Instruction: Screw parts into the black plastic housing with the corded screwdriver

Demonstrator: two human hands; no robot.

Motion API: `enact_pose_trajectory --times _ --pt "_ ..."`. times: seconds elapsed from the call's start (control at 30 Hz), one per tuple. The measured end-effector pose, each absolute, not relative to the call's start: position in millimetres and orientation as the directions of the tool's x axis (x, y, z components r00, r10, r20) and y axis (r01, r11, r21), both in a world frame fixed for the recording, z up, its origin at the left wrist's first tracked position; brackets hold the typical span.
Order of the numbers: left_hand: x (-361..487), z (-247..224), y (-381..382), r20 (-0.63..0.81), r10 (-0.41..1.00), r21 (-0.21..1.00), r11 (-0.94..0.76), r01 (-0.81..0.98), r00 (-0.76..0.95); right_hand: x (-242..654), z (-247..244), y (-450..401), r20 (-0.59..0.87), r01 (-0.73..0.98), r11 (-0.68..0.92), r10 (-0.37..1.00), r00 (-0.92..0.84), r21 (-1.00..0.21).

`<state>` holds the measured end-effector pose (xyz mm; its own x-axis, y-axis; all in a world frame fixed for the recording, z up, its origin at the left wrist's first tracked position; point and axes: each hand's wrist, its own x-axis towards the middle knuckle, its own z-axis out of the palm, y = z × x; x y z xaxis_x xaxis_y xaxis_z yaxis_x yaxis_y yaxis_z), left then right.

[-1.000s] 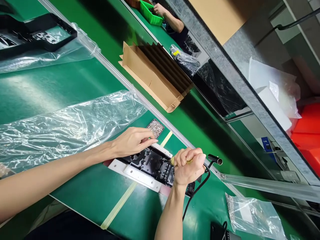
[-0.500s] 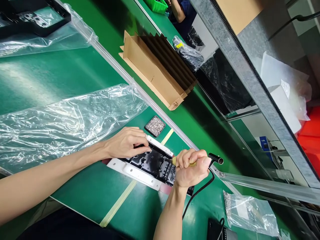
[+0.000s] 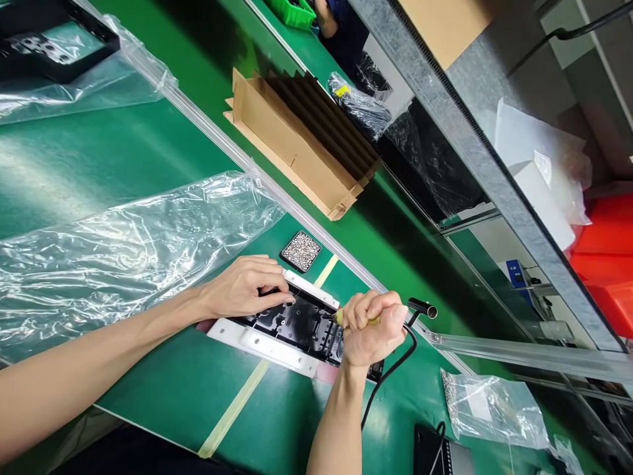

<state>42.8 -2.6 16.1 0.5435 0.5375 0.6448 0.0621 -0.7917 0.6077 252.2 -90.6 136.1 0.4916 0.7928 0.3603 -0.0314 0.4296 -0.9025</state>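
A black part point(image 3: 297, 323) with small fittings lies between white blocks point(image 3: 262, 343) on the green table. My right hand point(image 3: 373, 323) is wrapped round a corded tool with a yellow grip point(image 3: 338, 317), its tip down at the black part. A black cord point(image 3: 390, 373) hangs from the tool's back end, beside a short black tube point(image 3: 422, 308). My left hand point(image 3: 252, 285) rests over the left end of the part, thumb and fingertips close together; what they hold, if anything, is too small to name. Just behind sits a square dish of small metal pieces point(image 3: 301, 251).
Clear plastic film point(image 3: 148, 237) covers the table on the left. A black frame point(image 3: 64, 39) lies back left. Beyond the metal rail stands a cardboard divider box point(image 3: 297, 145). A plastic bag point(image 3: 499, 409) and black device point(image 3: 442, 452) are at right. Another person's arm point(image 3: 326, 18) shows behind.
The view has shifted slightly, so the background sits a little further left. Both hands keep nearly the same places at the black part, and the tool's tip remains at it.
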Motion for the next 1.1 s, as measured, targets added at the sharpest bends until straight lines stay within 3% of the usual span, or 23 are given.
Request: enact_pose_trajectory --times 1.1 --pt "39.8 15.5 -2.2 0.637 0.522 0.596 -0.800 0.068 0.567 249.7 136.6 -88.2 0.414 -0.063 0.492 0.789 0.454 -0.868"
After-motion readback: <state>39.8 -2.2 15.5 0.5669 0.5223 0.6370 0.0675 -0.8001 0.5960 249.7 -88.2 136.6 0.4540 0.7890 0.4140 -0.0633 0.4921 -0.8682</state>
